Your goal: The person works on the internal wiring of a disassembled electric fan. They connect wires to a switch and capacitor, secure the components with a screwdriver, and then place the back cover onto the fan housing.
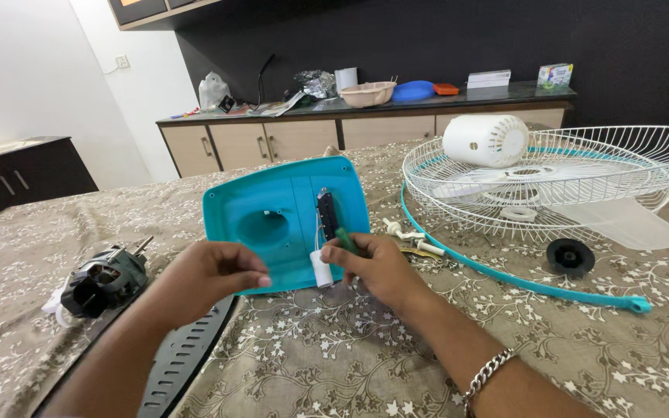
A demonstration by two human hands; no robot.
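A turquoise plastic fan base cover [288, 209] lies inside-up on the patterned cloth, with a black switch block [327, 213] and white wires on it. My right hand [377, 267] grips a green-handled screwdriver [348, 241] whose tip points at the cover near the switch block. A small white cylindrical capacitor [321, 268] rests at the cover's front edge, beside my right fingers. My left hand [210, 275] sits at the cover's left front edge with its fingers pinched together; whether it holds something small is hidden.
A black fan motor [104, 280] lies at the left, a dark slotted plastic panel [183, 356] under my left forearm. At the right sit a white wire grille [559, 174], a white motor housing [485, 139], a turquoise rim ring [520, 280], a black knob [569, 255] and small white parts [408, 232].
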